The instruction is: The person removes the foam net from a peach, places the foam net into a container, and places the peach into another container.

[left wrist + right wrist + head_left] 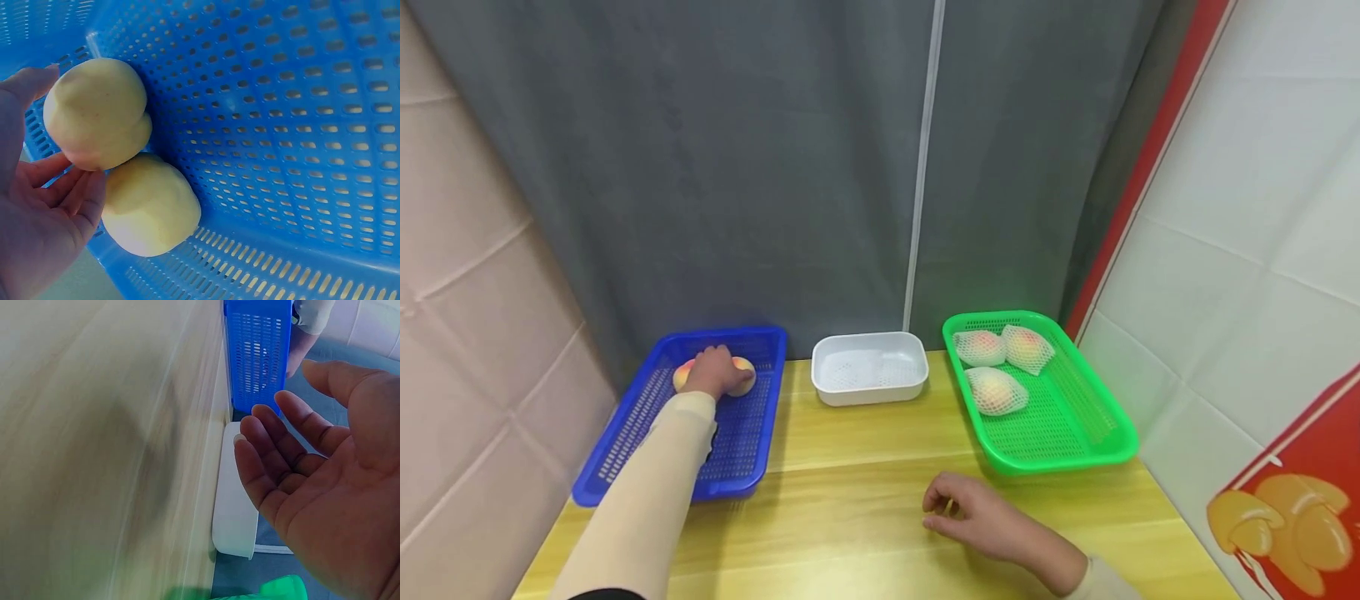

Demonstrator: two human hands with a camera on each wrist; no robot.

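Inside the blue basket [748, 442], my left hand [713, 372] has its thumb and fingers curled round a peach [743, 377]. The left wrist view shows this yellowish peach [97, 112] between thumb and fingertips. A second peach [152, 206] lies right beside it, against the fingers; in the head view this second peach [682, 375] is partly hidden by the hand. My right hand [973, 515] hovers over the front of the table, fingers loosely bent, holding nothing. Its palm [350, 506] and slack fingers show in the right wrist view.
A small white tray [871, 396] stands at the table's back middle. To its right, a green basket [1075, 425] holds a peach [980, 347], another peach [1027, 348] and a third peach [996, 392], each in white foam netting. A grey curtain [760, 167] hangs behind the wooden table [820, 517].
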